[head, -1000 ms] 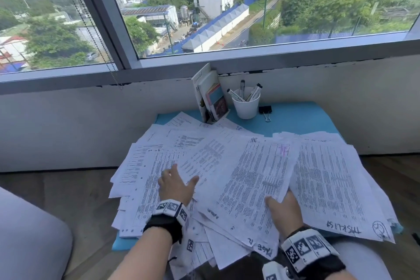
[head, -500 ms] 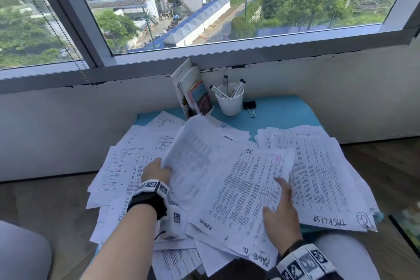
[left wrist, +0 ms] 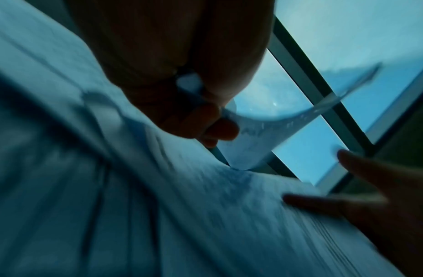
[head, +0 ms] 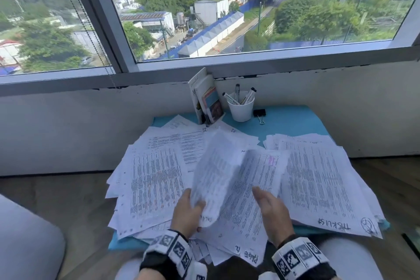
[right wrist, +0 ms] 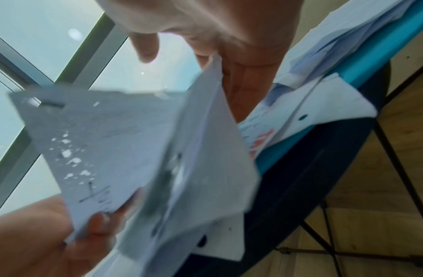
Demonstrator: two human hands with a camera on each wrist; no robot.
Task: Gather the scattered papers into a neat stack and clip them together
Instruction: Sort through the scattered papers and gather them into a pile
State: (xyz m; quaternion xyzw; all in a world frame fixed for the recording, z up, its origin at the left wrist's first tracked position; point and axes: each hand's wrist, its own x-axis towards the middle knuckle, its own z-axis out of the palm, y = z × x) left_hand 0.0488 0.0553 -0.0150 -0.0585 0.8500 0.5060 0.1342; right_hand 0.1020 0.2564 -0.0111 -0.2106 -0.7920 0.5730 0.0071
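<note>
Binder clip right of cup, behind papers.

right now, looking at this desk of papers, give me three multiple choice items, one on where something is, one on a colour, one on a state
1. Where is the black binder clip?
A. just right of the white cup
B. on the papers by the hands
C. on the floor

2. What colour is the table top?
A. red
B. blue
C. black

3. What is the left hand doing?
A. resting flat on the floor
B. reaching for a pen
C. gripping a lifted sheet

Answers:
1 A, the clip lies on bare table beside the cup.
2 B, blue surface shows behind the papers.
3 C, its thumb and fingers pinch the sheet's near edge, and the sheet curves up off the pile.
</note>
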